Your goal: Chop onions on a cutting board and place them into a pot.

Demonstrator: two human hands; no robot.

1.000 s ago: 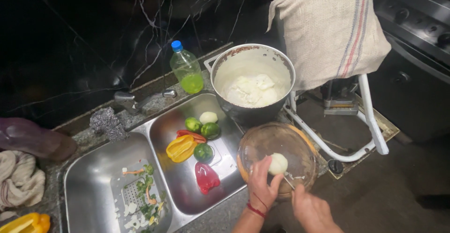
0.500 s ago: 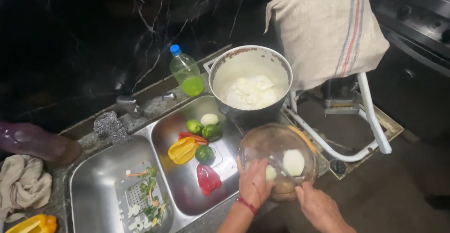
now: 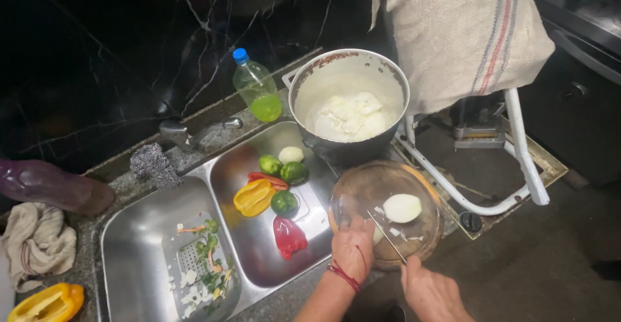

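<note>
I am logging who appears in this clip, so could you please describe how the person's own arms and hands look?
Both forearms are bare, with no sleeves in view. The left hand has a red thread band wound in several strands around the wrist. The right hand is bare and gloveless, and no band shows on it. I can make out no rings or watch on either hand.

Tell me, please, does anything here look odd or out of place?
Yes. Vegetable scraps lie scattered over the left sink around its drain. The glass bowl sits on the counter edge, partly beyond it. The left hand steadies the bowl and the right hand holds a knife beside an onion.
</note>
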